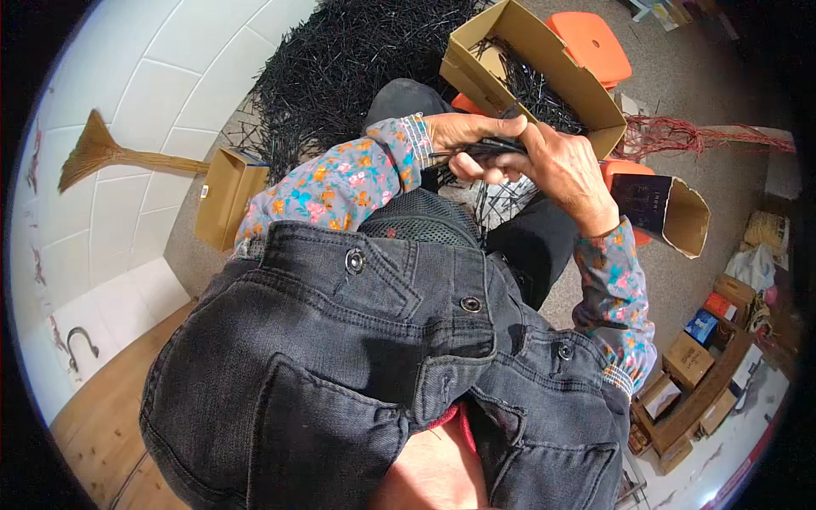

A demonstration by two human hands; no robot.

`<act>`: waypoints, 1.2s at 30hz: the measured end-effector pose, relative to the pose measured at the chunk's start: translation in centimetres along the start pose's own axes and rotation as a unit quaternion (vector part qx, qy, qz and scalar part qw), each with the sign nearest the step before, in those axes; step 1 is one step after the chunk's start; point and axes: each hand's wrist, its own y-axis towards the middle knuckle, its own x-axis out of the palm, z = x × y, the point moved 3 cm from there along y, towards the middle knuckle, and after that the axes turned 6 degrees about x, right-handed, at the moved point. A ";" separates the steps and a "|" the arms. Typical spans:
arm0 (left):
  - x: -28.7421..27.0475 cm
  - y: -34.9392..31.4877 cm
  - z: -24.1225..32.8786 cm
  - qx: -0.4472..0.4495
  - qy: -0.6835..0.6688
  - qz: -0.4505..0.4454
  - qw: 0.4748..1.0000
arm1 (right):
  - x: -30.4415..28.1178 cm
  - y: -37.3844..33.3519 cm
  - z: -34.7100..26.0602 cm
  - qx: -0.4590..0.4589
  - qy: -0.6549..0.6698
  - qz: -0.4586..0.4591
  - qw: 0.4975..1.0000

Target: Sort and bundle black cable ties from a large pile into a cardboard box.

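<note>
Above my lap, my left hand (463, 131) and my right hand (571, 170) meet around a small bunch of thin black sticks (491, 149). The left thumb lies over the bunch, pointing toward the right hand. Curled fingers of the right hand close on its other end, partly hiding it. Just beyond my hands stands a long open cardboard box (473, 75) with more black sticks (531, 85) lying inside. A large heap of similar black pieces (340, 72) spreads over the floor at the far left. Some loose sticks (501, 202) lie between my legs.
Orange stools (595, 49) stand behind and under the box. Red strands (671, 136) trail to the right, near a dark open carton (654, 202). On the left are a broom (93, 151) and a small box (223, 202). Shelved boxes (688, 357) sit at lower right.
</note>
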 end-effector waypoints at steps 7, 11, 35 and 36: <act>0.2 0.4 0.1 0.028 0.076 0.041 0.996 | 0.0 0.1 0.1 0.004 0.018 -0.009 1.000; -1.5 0.3 0.0 0.028 0.035 -0.031 0.999 | 0.0 -0.4 1.2 -0.015 0.095 0.076 0.992; -2.2 0.5 1.0 0.165 0.178 0.252 0.937 | 7.6 -1.8 5.8 0.416 0.778 0.192 0.430; -2.3 0.5 1.0 0.166 0.177 0.252 0.937 | 7.2 -1.8 5.8 0.414 0.766 0.200 0.450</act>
